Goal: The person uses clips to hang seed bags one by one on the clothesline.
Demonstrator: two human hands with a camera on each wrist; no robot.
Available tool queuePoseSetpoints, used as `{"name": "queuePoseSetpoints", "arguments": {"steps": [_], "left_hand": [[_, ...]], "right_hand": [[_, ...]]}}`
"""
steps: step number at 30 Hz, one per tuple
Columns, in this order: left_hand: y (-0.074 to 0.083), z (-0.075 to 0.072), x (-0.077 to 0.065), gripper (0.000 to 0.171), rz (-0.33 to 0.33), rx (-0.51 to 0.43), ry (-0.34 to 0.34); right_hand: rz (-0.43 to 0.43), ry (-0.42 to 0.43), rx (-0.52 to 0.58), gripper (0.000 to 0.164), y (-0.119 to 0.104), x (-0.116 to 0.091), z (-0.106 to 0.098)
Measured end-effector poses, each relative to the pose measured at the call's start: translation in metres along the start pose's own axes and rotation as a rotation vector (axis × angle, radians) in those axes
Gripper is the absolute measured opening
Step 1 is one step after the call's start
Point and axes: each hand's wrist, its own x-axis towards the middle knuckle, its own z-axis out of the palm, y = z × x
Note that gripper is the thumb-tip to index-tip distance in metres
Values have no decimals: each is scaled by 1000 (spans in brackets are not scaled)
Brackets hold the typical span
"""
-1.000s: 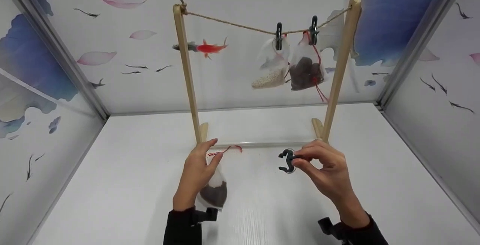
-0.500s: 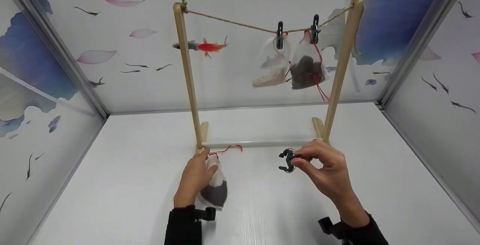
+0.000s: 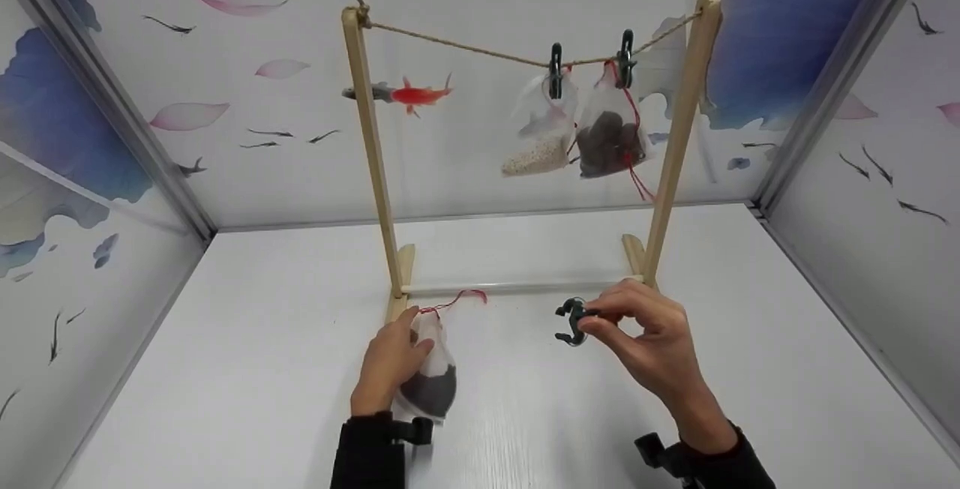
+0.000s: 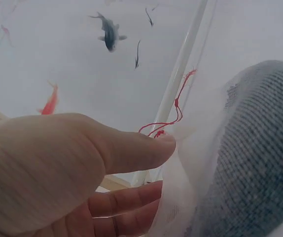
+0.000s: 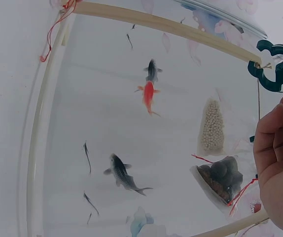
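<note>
A white mesh drawstring bag with dark filling (image 3: 431, 391) lies on the table by the left post. My left hand (image 3: 391, 361) grips its upper part; in the left wrist view the thumb (image 4: 146, 150) lies over the bag's neck and the fingers pass behind the mesh. A red drawstring (image 3: 469, 294) trails from the neck to the right. Over the table on the right, my right hand (image 3: 649, 331) pinches a dark green plastic clip (image 3: 574, 322) between thumb and fingers. The clip's curved prongs point left, with nothing between them.
A wooden frame (image 3: 371, 144) carries a twine line (image 3: 457, 43). On its right half, two clips hold a bag of pale grains (image 3: 536, 155) and a bag of dark lumps (image 3: 611, 144). A whitish bar (image 3: 517, 288) joins the posts low down. Printed panels surround the table.
My left hand has come down and closed on the upper part of the bag, which has shifted very slightly. The right hand keeps its place with the clip.
</note>
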Motion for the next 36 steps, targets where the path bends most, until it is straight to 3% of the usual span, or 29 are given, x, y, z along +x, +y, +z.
{"name": "queuePoseSetpoints", "arguments": {"steps": [5, 13, 23, 36], "left_hand": [[-1, 1, 0, 50, -7, 18, 6], [4, 1, 1, 19, 14, -10, 14], [11, -4, 3, 14, -6, -114, 77], [28, -15, 2, 7, 135, -202, 239]], "right_hand": [[0, 2, -4, 10, 2, -2, 0], [-13, -3, -27, 12, 0, -1, -1], [-14, 0, -34, 13, 0, 0, -1], [1, 10, -42, 11, 0, 0, -2]]}}
